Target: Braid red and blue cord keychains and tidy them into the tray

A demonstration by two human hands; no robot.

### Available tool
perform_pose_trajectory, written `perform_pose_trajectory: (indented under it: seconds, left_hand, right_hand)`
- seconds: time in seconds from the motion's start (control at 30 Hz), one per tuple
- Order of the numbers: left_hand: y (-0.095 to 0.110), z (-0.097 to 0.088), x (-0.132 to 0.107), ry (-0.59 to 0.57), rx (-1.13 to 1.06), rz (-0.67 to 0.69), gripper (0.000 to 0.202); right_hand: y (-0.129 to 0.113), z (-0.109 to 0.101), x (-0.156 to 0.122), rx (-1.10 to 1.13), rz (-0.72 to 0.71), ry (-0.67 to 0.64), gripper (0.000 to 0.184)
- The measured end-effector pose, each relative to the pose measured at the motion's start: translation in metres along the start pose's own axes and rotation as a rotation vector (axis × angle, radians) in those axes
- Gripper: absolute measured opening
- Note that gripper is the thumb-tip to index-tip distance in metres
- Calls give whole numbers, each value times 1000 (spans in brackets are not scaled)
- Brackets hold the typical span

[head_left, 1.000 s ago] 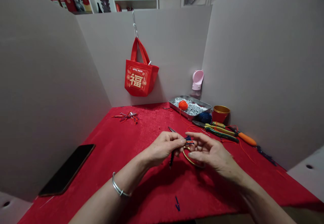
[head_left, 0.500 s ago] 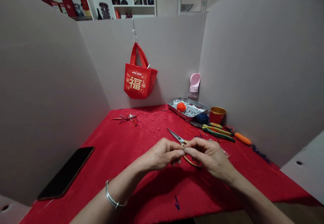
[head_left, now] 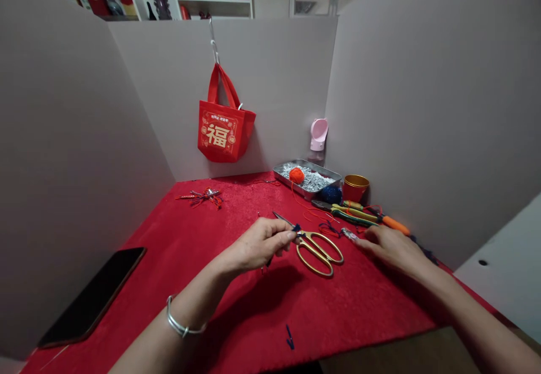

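Note:
A tuft of dark blue cord (head_left: 297, 228) pokes out between the pinched thumb and forefinger of my left hand (head_left: 267, 243). The rest of that piece is mostly hidden by the fingers. Gold-handled scissors (head_left: 316, 250) lie just to the right of this hand, blades pointing away to the left. My right hand (head_left: 391, 248) rests low over the cloth at the right, thumb and fingers apart. It covers part of a small clear, shiny packet (head_left: 350, 234) whose far end shows past the thumb. A dark blue and red cord scrap (head_left: 329, 228) lies between the hands.
At the back stands a metal tray (head_left: 315, 195) of silvery pieces, with an orange yarn ball (head_left: 296, 176) on it. Beside it are a blue ball (head_left: 332, 195), a red-gold cup (head_left: 355, 189), and pliers (head_left: 354, 216). A phone (head_left: 93, 298) lies left; a red bag (head_left: 224, 132) hangs behind.
My hands have parted. The right one has moved right to the packet, while the left keeps the blue cord, now visible. The view has shifted slightly.

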State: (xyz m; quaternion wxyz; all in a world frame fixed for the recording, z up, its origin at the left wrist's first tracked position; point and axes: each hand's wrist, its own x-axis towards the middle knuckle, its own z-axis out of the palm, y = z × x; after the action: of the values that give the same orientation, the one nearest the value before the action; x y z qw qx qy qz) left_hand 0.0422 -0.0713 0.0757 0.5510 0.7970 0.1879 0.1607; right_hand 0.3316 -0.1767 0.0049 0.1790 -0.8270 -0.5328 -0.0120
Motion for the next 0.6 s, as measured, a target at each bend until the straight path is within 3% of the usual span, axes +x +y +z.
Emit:
perform_pose_trajectory:
  seconds: [0.1,0.2,0.33,0.47,0.53,0.6]
  left_hand:
    - [-4,-1,3,23,-11,7,28]
    - [-9,-4,3,62,1,-13,28]
    - [-13,-9,0,87,-31,-28,29]
    - [-16,-10,-3,133,-80,-43,29]
    - [-16,-9,-3,148,-124,-54,28]
    - [-16,-8,-4,150,-182,-51,28]
  right_hand:
    - [-12,6,1,-94,70,-206,33]
    - [-19,8,2,-92,81,-237,22]
    - [-4,7,-2,54,61,-254,14]
    - [-7,-8,-20,595,38,-278,19]
    - [-29,-15,-28,916,22,-368,21]
    - [-60,-18,-32,1102,9,-422,20]
